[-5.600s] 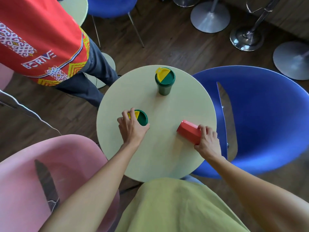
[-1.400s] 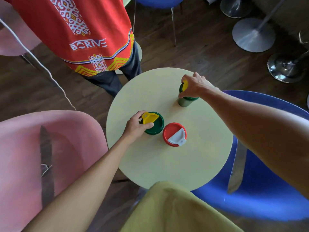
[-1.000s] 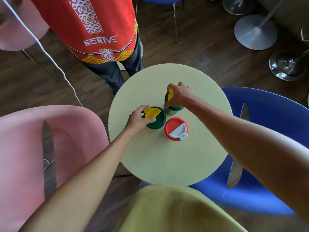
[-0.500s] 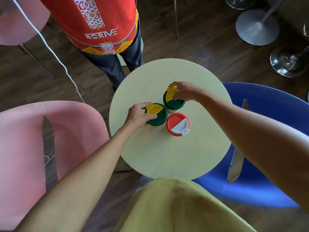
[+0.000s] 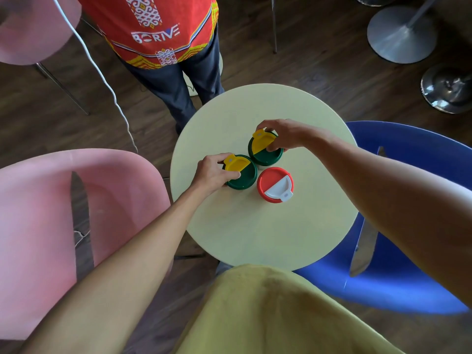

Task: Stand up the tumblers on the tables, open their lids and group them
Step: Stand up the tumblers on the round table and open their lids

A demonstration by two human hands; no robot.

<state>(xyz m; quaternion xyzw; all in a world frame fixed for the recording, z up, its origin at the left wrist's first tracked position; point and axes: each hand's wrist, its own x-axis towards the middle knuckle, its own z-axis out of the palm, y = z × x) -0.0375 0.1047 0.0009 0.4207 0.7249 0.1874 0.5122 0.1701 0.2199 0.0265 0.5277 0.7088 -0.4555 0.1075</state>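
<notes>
Three tumblers stand upright close together on the round pale-yellow table [image 5: 268,238]. My left hand [image 5: 212,172] grips the near green tumbler [image 5: 244,178] at its left side, by its raised yellow flap. My right hand [image 5: 283,134] holds the far green tumbler [image 5: 268,157], fingers around its rim and yellow flap. The red tumbler [image 5: 274,183] with a white flap turned open stands free to the right of the near green one, touched by neither hand.
A person in a red patterned shirt [image 5: 153,29] stands at the table's far left edge. A pink chair [image 5: 38,213] is at the left, a blue chair [image 5: 408,264] at the right. Metal stool bases [image 5: 401,34] stand on the dark wood floor at the back right.
My right hand has brought the far green tumbler from the table's far side down next to the other two. The red tumbler, earlier lying down, now stands. My left hand stayed on its tumbler.
</notes>
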